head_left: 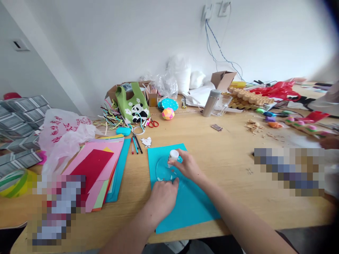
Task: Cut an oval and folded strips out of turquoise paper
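the right hand [189,165] is holding a small white tube [173,155], with its thumb and fingers closing around the sides. the tube is leaning a little, and its white top is pointing up. i cannot tell if its low end is touching the paper. the left hand [164,195] is resting on the big blue paper [185,211], just below the right fingers. its fingers are bending and mostly hiding, so i cannot tell if they are pinching anything.

the blue paper is lying flat under both hands on the wooden table [227,151]. a round shape [161,168] is showing on it, under the tube and just past the left fingers. little white bits [159,179] are lying near the left fingertips.

to the left of the left fingers, a pile of colored paper [92,165] is sitting. past the fingers and a bit left, some pens [135,144] are lying beside a white cutout [146,141]. farther past them, red scissors [153,123] are lying near a green panda bag [132,104]. a bright ball [168,114] is sitting straight past the right fingers. a gray bottle [212,103] is standing farther off, to their right.
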Demonstrator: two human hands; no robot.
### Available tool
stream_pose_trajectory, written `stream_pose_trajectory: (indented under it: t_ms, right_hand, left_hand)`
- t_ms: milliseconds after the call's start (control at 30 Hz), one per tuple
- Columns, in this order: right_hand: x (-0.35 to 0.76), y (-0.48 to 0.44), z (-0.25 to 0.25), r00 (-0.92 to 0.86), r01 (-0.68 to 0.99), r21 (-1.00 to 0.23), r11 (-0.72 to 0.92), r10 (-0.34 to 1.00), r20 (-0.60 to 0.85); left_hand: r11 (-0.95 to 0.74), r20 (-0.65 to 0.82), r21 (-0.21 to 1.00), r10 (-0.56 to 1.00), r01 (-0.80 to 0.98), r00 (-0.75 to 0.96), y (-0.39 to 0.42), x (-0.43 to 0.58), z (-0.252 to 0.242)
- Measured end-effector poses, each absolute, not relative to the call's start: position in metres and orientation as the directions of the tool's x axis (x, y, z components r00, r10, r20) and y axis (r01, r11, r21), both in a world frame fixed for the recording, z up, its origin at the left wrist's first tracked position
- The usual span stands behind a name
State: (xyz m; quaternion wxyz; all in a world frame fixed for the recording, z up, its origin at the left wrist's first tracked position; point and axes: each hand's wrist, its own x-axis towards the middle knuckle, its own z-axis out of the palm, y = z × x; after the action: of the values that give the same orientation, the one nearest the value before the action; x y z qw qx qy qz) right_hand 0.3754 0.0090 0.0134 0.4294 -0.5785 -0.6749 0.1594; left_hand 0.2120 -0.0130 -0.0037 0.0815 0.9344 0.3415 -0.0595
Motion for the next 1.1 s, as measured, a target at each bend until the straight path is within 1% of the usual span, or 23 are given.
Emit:
stream_pose_trajectory:
  t_ms: [100,200,267,400,500,600,667,767,833,900,1000,1100]
  right_hand:
    - [0.370,0.007,0.012,0.045,0.626,-0.726,0.284,0.917,0.397]
    - [0.369,0.004,0.016,-0.049,0.628,-0.707,0.326,0.923,0.382]
    - [0.371,0.001,0.018,-0.053,0.621,-0.716,0.318,0.929,0.366]
    - [0.377,-0.009,0.019,0.051,0.563,-0.776,0.283,0.926,0.374]
    - [0.381,-0.018,0.014,0.014,0.583,-0.762,0.283,0.934,0.358]
    - [0.387,-0.025,0.008,0.052,0.586,-0.771,0.250,0.938,0.344]
    - [0.393,-0.029,0.005,0.081,0.576,-0.785,0.228,0.940,0.332]
    - [0.400,-0.034,0.004,0.078,0.584,-0.789,0.191,0.954,0.289]
    - [0.399,-0.037,0.006,0.085,0.585,-0.790,0.186,0.954,0.288]
    - [0.392,-0.039,0.008,0.073,0.576,-0.787,0.223,0.944,0.321]
    - [0.374,-0.038,0.009,0.000,0.572,-0.765,0.297,0.932,0.363]
    - [0.358,-0.034,0.005,-0.079,0.583,-0.740,0.337,0.929,0.361]
  left_hand:
    - [-0.765,-0.128,0.158,0.612,0.625,0.781,-0.012,0.212,-0.003]
    - [-0.735,-0.108,0.210,0.638,0.645,0.762,-0.009,0.209,-0.002]
    - [-0.679,-0.105,0.248,0.690,0.691,0.716,-0.005,0.206,0.001]
    - [-0.501,-0.048,0.324,0.839,0.803,0.543,0.011,0.196,0.006]
    - [-0.425,-0.068,0.334,0.879,0.841,0.472,0.021,0.191,0.008]
    - [-0.427,-0.128,0.315,0.866,0.848,0.484,0.025,0.190,0.006]
    - [-0.423,-0.139,0.316,0.865,0.849,0.483,0.026,0.190,0.005]
    - [-0.402,-0.149,0.339,0.870,0.851,0.470,0.028,0.190,0.004]
    - [-0.388,-0.160,0.371,0.868,0.844,0.470,0.031,0.188,0.002]
    - [-0.388,-0.160,0.416,0.859,0.822,0.486,0.035,0.185,0.000]
    - [-0.408,-0.147,0.471,0.838,0.782,0.526,0.041,0.179,-0.004]
    - [-0.422,-0.158,0.499,0.814,0.757,0.559,0.046,0.174,-0.006]
